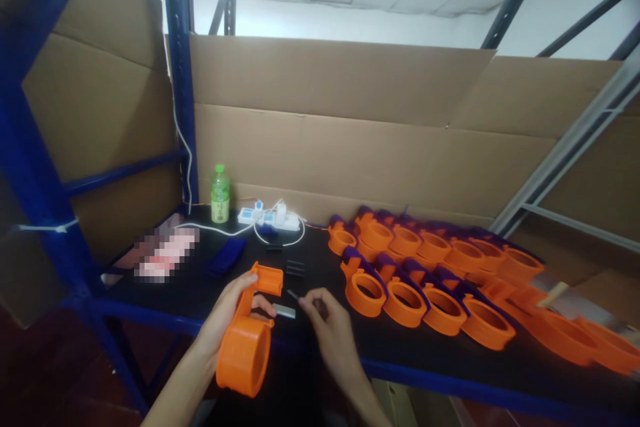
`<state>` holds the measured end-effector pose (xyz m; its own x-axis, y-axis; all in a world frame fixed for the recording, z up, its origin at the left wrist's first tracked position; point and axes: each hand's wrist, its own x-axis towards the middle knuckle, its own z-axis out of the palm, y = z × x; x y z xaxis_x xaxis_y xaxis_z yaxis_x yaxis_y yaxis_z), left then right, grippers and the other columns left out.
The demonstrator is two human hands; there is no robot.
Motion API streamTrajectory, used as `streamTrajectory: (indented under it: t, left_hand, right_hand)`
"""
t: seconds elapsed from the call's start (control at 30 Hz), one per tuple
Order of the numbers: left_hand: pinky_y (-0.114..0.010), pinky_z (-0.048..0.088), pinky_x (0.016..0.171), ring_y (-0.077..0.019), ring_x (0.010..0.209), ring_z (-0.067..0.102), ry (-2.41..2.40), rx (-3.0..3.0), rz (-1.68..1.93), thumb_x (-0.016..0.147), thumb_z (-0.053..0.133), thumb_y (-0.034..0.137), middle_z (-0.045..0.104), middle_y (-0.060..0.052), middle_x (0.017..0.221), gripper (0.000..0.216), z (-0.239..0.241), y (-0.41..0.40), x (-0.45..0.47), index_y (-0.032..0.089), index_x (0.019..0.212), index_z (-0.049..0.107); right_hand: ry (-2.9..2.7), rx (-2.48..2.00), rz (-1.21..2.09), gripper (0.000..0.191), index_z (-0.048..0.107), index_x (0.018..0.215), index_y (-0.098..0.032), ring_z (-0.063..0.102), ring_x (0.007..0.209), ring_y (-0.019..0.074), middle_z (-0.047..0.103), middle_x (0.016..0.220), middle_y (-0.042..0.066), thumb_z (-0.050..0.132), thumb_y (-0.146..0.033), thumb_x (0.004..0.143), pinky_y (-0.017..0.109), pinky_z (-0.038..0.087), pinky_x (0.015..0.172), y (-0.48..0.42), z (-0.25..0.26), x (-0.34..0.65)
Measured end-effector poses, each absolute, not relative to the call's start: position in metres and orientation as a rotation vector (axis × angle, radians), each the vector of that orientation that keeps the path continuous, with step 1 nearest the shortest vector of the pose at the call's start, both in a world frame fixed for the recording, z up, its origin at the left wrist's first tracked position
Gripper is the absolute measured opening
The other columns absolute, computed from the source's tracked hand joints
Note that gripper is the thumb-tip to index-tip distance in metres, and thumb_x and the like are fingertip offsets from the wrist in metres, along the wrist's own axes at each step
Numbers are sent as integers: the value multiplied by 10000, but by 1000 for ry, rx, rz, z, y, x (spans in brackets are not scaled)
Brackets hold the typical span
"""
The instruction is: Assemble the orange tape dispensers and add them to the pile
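Note:
My left hand [227,307] is wrapped round an orange plastic part [245,347], which has a wide ring at its lower end and a short block at its upper end. Beside the left fingertips is a small pale grey flat piece [285,311]; whether they touch it I cannot tell. To the right, my right hand [327,323] pinches a small thin dark strip [293,294] between thumb and forefinger, a short way from the orange part. Small black ribbed pieces [295,268] lie on the black table [320,247] just beyond the hands.
Rows of orange ringed parts [367,293] with purple pieces fill the right side. Behind stand a green bottle [220,195] and a white power strip [273,218] with cables. A blue flat piece [225,255] lies left. Cardboard walls [350,140] and blue posts [179,80] enclose the table.

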<state>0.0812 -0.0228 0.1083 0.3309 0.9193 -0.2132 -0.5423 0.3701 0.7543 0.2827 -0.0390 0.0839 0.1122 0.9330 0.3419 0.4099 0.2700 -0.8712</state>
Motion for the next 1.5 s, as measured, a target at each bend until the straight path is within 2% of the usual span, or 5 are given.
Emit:
streamTrajectory:
  t: [0.23, 0.57, 1.3, 1.4, 1.5]
  left_hand:
    - [-273, 542, 521, -195, 522, 683, 750, 772, 1032, 824, 669, 399, 749, -103, 697, 385, 114, -37, 92, 160, 1119, 608]
    - [-264, 565, 546, -165, 560, 673, 676, 1010, 1033, 884, 599, 331, 699, -47, 698, 264, 118, -38, 97, 137, 1062, 618]
    - [-234, 514, 518, -196, 580, 728, 647, 1288, 845, 882, 624, 420, 693, -38, 793, 278, 107, -39, 98, 166, 996, 627]
    - [-236, 516, 542, -205, 596, 734, 655, 1279, 856, 885, 623, 406, 702, -42, 753, 267, 107, -37, 97, 160, 988, 629]
    - [-261, 533, 561, -205, 584, 725, 640, 1205, 909, 878, 636, 382, 734, -71, 776, 296, 111, -34, 95, 159, 1072, 619]
  right_hand:
    - [-1194, -1222, 1142, 429, 513, 749, -187, 245, 486, 58, 318, 578, -78, 715, -566, 755, 192, 164, 442, -59, 115, 292]
    - [-1267, -1226, 1318, 428, 494, 784, -188, 213, 454, 41, 293, 551, -95, 690, -569, 785, 185, 150, 422, -60, 115, 297]
    - [-1823, -1265, 1107, 380, 595, 734, -146, 412, 623, 96, 532, 680, -18, 605, -503, 865, 217, 321, 576, -26, 130, 302]
    - [-1967, -1303, 958, 387, 622, 744, -142, 427, 596, 94, 537, 651, -20, 616, -512, 858, 210, 333, 546, -15, 136, 295]
    - [-2105, -1390, 600, 402, 663, 813, -148, 551, 671, 120, 633, 734, 16, 472, -470, 960, 218, 425, 621, 1, 138, 293]
